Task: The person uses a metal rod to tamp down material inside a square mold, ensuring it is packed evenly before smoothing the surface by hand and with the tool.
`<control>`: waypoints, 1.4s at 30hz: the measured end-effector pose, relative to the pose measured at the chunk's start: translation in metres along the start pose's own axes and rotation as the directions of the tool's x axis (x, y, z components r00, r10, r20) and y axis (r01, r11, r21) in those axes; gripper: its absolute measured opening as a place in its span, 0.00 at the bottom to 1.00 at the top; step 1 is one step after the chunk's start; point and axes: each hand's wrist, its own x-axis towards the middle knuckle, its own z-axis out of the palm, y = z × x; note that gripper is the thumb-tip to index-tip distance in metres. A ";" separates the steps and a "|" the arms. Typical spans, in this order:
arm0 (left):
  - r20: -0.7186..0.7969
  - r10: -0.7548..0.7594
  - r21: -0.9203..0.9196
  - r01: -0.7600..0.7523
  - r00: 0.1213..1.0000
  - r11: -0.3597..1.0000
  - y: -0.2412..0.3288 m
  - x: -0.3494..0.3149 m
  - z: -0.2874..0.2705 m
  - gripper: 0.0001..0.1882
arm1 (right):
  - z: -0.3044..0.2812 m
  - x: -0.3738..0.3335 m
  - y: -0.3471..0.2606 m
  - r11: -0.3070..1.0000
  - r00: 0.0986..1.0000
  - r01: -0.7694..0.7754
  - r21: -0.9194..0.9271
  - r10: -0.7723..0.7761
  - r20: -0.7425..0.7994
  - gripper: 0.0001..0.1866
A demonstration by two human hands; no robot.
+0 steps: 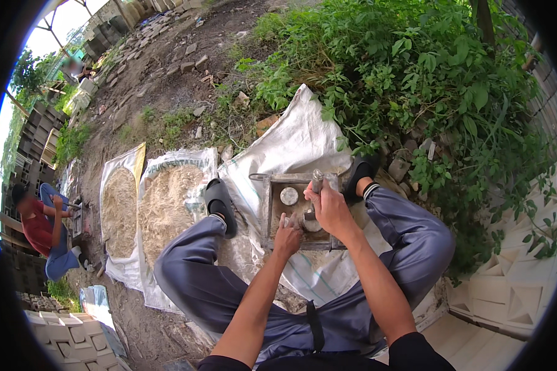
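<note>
Clock directions run from the centre of one shallow, square, grey-brown box [268, 210], which sits between the person's legs on a white woven plastic sheet [300, 133]. Two pale, round discs [289, 196] show inside, one at about eleven o'clock, the other at five and partly hidden by the hands. The right hand [332, 209], at three o'clock, has its fingers wrapped around a grey, rod-shaped tool [317, 178]; the tool's lower part is hard to make out. The left hand [288, 238] reaches in from seven o'clock; its fingertips blend with the dusty contents, so whether they grasp anything I cannot tell. Two white sacks [158, 298] bearing pale, sandy powder [170, 207] lie at nine o'clock, the nearer partly covered by a leg. Two other people are visible: one in a red top [38, 234] at nine, another, tiny and blurred, at ten.
</note>
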 end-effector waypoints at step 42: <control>0.024 -0.158 -0.029 0.159 0.987 0.987 -0.030 -0.031 -0.029 0.13 | -0.009 0.003 0.006 0.997 0.999 -0.018 0.073 0.016 0.029 0.25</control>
